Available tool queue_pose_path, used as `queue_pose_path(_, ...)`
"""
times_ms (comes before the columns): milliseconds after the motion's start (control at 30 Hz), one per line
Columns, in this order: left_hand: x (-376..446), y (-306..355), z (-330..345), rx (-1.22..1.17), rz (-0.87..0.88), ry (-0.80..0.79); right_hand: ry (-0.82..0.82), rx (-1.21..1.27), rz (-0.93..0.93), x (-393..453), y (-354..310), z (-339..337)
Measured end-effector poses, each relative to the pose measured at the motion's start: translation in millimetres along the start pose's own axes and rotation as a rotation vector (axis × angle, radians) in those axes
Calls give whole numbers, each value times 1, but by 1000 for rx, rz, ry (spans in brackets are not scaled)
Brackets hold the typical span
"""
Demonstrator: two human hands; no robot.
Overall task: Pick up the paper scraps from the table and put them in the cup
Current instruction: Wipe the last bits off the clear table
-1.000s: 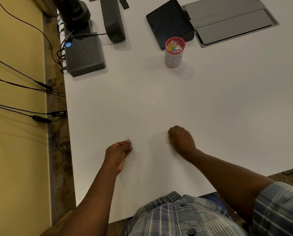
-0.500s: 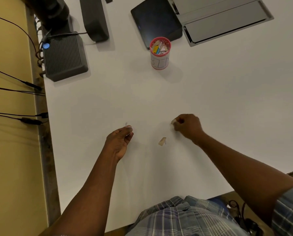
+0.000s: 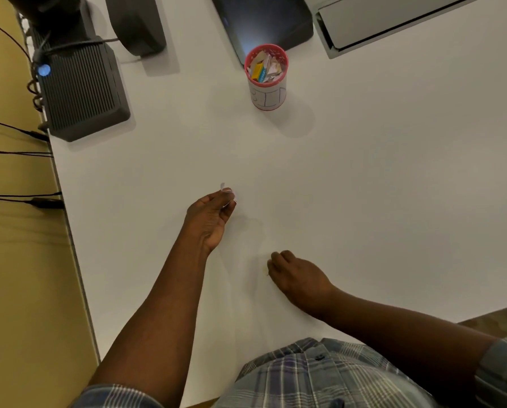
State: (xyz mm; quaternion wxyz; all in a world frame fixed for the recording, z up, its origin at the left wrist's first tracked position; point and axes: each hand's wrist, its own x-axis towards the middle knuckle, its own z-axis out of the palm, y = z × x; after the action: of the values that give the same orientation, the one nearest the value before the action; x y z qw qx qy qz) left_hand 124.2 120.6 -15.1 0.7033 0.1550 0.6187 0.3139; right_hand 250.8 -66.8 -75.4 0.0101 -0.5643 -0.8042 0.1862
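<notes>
Since half a second ago the right hand [image 3: 298, 278] has dropped back toward the near edge and now sits knuckles-up over the spot where a tan scrap lay loose on the table; that scrap is no longer in open view. Only a pale sliver [image 3: 265, 270] shows at the fingertips, so it is probably being pinched, but the grip itself is hidden under the curled fingers. The left hand [image 3: 212, 214] has barely shifted.

Left hand: thumb and forefinger closed narrow on a small white paper scrap [image 3: 223, 188], whose tip sticks up past the fingertips. It is held just above the table [image 3: 364, 187], left of centre.

The cup [image 3: 266, 78], red-rimmed with a white label, stands upright at the far middle, well apart from both hands and already holding a heap of coloured and white scraps. No other loose scraps can be made out on the white surface, though white on white would be hard to see.

Step in hand, as judged: gathering the last pieces, right hand at pick-up. Next move calls for lifting the right hand with its scrap secured, then carrying both hands far to the cup and releasing directly over the narrow mouth, since light paper may drift.

Behind the cup: a dark tablet [image 3: 261, 22]; far left, a ribbed grey box [image 3: 81, 89] with cables.
</notes>
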Motion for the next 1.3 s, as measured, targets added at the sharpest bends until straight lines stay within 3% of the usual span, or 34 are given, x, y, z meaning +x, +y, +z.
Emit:
queue_pose_path(233,17,6,11,23,-4,-7,113,126,21,15,18,-13)
queue_pose_path(500,38,31,42,12,26,-70,202,754,818,76,103,-86)
queue_pose_path(633,53,51,65,3,50,-112,294,1056,915,101,136,-129)
queue_pose_path(800,64,89,109,78,138,-101,495,959,822,149,160,-181)
queue_pose_path(1000,81,125,167,552,433,6,578,600,730,210,180,-211)
queue_pose_path(1133,95,135,191,945,641,88,451,467,669,233,183,-221)
queue_pose_path(1300,92,139,202,1397,806,-3,276,354,642,240,182,-231)
